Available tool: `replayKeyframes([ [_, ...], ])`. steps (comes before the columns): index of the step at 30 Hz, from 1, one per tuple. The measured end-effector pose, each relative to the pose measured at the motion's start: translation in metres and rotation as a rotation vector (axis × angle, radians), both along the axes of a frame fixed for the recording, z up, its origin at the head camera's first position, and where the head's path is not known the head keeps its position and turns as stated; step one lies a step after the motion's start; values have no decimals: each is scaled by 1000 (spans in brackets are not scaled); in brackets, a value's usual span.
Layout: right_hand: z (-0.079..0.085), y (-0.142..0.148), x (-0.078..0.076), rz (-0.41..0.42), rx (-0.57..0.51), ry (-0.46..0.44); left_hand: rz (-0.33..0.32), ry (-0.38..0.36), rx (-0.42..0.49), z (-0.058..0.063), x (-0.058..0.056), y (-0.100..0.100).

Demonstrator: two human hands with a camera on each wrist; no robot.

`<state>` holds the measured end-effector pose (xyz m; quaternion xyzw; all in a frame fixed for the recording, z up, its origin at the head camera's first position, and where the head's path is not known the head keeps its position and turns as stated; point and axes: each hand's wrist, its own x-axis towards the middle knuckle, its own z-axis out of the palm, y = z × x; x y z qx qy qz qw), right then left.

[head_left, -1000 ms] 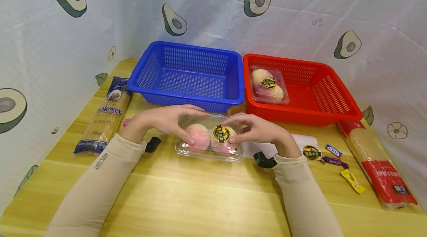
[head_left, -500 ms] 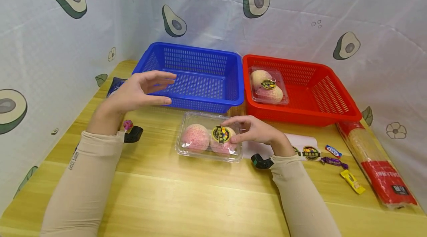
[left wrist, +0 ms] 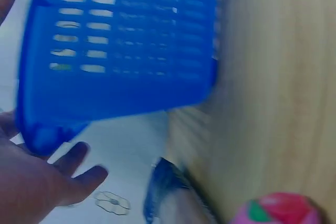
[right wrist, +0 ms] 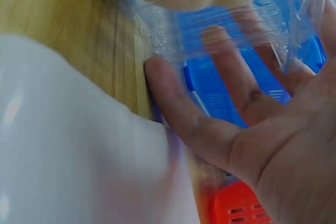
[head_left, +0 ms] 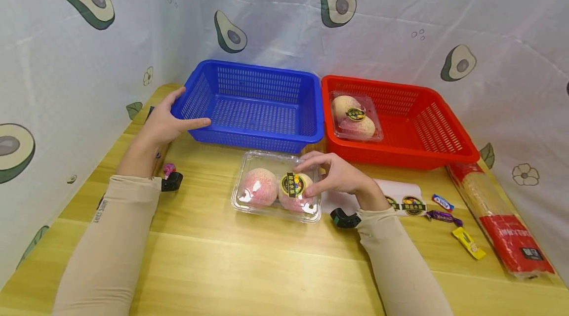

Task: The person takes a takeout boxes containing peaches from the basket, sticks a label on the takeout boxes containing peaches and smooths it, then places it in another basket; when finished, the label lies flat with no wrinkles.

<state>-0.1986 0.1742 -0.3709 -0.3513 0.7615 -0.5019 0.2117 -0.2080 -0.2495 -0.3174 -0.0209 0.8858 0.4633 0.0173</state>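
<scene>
A clear plastic clamshell box [head_left: 266, 158] lies mid-table in the head view, holding two pink, peach-like fruits with a round black-and-gold label on the right one. My right hand [head_left: 341, 177] grips its right end, thumb over the lid and fingers towards the far side. In the right wrist view, those fingers bend around the end of the box. By the left end of the blue basket [head_left: 253, 139] is my left hand [head_left: 161, 123], thumb and fingers spread wide. The left wrist view puts it at the basket's rim [left wrist: 47, 135]; contact is unclear.
A red basket [head_left: 400, 155] holds a similar fruit box [head_left: 371, 118]. A roll of labels [head_left: 400, 190] lies right of my right hand, near several wrapped candies [head_left: 468, 243] and a red noodle pack [head_left: 515, 242]. A pink wrapped candy [head_left: 169, 169] sits by the left wrist.
My left hand has let go of the fruit box and moved left and away from me to the blue basket's end, its fingers spreading. My right hand stays on the box.
</scene>
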Motion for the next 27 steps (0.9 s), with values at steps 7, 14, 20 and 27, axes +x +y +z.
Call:
replayKeyframes([
  [7,-1,-7,2,-10,-105,-31,23,-114,-10,-8,-3,-1],
  [14,4,-12,6,-64,-145,-61,22,-117,20,-11,-3,0],
  [20,16,-4,15,-77,-250,-356,1,-120,10,-14,-3,0],
  [27,54,26,21,3,-485,-551,2,-113,-15,-11,-3,-3],
])
